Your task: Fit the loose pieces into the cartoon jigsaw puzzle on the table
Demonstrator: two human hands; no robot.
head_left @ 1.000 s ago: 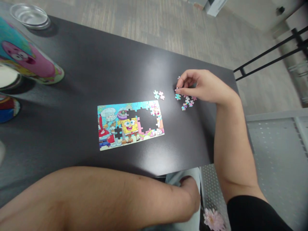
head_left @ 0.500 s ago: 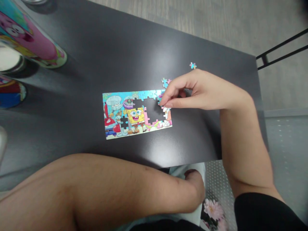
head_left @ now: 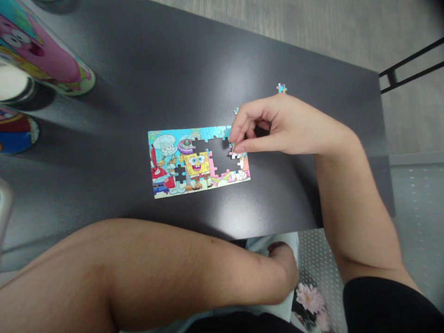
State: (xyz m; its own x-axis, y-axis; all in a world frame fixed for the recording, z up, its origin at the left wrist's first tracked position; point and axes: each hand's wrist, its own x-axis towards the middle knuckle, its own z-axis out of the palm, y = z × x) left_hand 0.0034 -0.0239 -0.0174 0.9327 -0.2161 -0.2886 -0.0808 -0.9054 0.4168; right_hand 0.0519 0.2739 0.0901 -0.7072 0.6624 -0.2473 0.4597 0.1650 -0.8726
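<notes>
Black table (head_left: pixel 138 69) w/ a bright cartoon puzzle (head_left: pixel 173 171) lying flat near the middle. The puzzle is a long strip; its long side runs left to right, tipped up a bit at the right end. A big hole (head_left: pixel 217 155) w/ no pieces sits in its right half, and a small hole is lower down near the yellow guy.

The right hand (head_left: pixel 277 127) is right at the puzzle's top right corner, so it's the near one by a lot. It comes in from the right side, fingers pointing left toward the hole. Thumb and first fingers are pinched close together at the puzzle's edge, just beside the big hole. It looks like they pinch a small piece, but the piece is mostly hidden, so can't tell for sure. The other fingers are curled in.

The left hand (head_left: pixel 282 266) is down low, off the table's front edge, by the person's lap, well apart from the puzzle. Its forearm lies across the bottom of the view. It looks curled, but whether it holds anything can't be told.

One loose piece (head_left: pixel 281 88) lies on the table just behind the right hand. A pink and blue cartoon can (head_left: pixel 45 60) lies tipped at the far left, w/ another round can (head_left: pixel 15 134) near it.
</notes>
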